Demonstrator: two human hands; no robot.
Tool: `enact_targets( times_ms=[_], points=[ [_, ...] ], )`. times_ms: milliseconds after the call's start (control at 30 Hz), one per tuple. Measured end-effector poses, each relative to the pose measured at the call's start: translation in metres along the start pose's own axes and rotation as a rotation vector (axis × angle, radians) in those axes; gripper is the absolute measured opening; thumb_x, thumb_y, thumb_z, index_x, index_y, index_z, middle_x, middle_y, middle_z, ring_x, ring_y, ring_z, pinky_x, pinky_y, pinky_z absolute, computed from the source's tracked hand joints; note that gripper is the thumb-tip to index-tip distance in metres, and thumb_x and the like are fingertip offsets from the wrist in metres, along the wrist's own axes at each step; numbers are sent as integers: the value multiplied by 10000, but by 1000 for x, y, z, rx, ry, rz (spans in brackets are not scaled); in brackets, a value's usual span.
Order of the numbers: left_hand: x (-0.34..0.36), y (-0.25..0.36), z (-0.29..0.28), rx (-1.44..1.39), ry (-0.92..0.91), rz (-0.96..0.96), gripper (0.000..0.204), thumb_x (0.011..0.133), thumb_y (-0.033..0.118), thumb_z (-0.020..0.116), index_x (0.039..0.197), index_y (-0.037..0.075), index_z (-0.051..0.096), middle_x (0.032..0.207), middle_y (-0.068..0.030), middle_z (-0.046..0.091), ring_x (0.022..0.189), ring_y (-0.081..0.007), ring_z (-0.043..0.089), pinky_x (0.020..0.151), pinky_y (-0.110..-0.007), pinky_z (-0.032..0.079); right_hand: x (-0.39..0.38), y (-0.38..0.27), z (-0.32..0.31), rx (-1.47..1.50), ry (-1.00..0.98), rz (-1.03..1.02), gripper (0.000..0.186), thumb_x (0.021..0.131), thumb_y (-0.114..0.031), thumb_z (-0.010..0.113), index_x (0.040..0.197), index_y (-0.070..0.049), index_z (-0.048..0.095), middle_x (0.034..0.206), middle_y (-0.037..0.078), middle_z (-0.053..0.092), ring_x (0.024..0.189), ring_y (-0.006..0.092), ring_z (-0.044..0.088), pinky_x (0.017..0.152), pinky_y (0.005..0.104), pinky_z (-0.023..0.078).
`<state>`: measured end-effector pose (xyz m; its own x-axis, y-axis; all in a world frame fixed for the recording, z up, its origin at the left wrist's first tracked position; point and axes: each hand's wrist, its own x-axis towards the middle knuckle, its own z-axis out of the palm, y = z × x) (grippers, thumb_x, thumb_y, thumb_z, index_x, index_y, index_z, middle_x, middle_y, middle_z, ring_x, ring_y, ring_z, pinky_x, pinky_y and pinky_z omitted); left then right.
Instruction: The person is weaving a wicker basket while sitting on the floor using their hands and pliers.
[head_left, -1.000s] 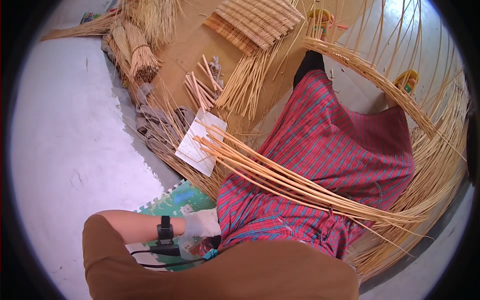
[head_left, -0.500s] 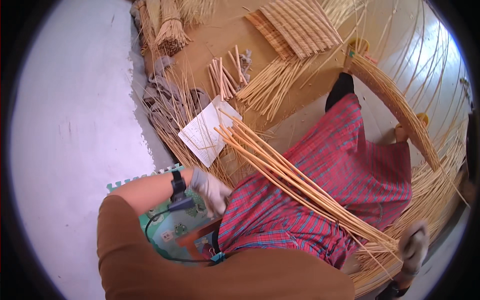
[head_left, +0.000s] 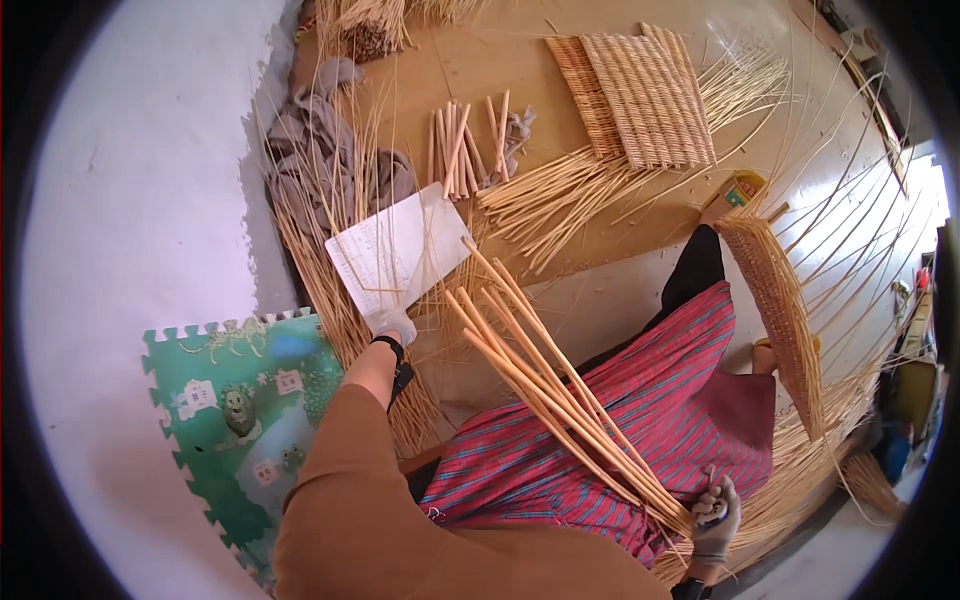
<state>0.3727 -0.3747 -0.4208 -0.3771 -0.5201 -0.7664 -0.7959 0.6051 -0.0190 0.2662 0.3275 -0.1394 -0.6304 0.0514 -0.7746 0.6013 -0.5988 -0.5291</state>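
My left hand (head_left: 397,326), in a pale glove, reaches to the lower edge of a written paper sheet (head_left: 395,250) beside thin canes. Its fingers are mostly hidden. A bundle of thick peeled wicker rods (head_left: 570,395) lies slanting across the red checked cloth (head_left: 680,400) over my lap. At the bundle's near right end is my right hand (head_left: 716,522), also gloved, with curled fingers around a small dark object that I cannot make out. Whether this hand also touches the rods is unclear.
Woven wicker panels (head_left: 650,100) lie at the back beside loose canes (head_left: 560,200) and short thick sticks (head_left: 455,150). A curved woven piece (head_left: 775,310) with long upright canes stands at right by my feet. Grey cloth (head_left: 320,160) and a green foam mat (head_left: 240,410) lie left.
My left hand has moved forward from beside my lap to the paper. My right hand has come inward, near the rod ends. The view has shifted, showing more of the mat.
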Motion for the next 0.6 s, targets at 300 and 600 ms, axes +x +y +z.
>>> enact_targets(
  times_ms=[300, 600],
  points=[
    [-8, 46, 35, -608, 266, -425, 651, 897, 82, 626, 1501, 72, 384, 1394, -204, 578, 1232, -356, 612, 1029, -431, 502, 1, 12, 21, -151, 74, -88, 301, 1047, -256, 528, 1272, -70, 602, 933, 32, 624, 714, 107, 561, 551, 234, 521],
    [-13, 51, 32, -407, 141, -317, 472, 871, 103, 655, 1328, 77, 544, 1369, -189, 577, 1276, -351, 574, 1069, -407, 492, -14, 27, 53, -213, 54, -187, 273, 1010, -198, 596, 1243, -57, 604, 939, 34, 625, 760, 134, 604, 639, 259, 549]
  ],
)
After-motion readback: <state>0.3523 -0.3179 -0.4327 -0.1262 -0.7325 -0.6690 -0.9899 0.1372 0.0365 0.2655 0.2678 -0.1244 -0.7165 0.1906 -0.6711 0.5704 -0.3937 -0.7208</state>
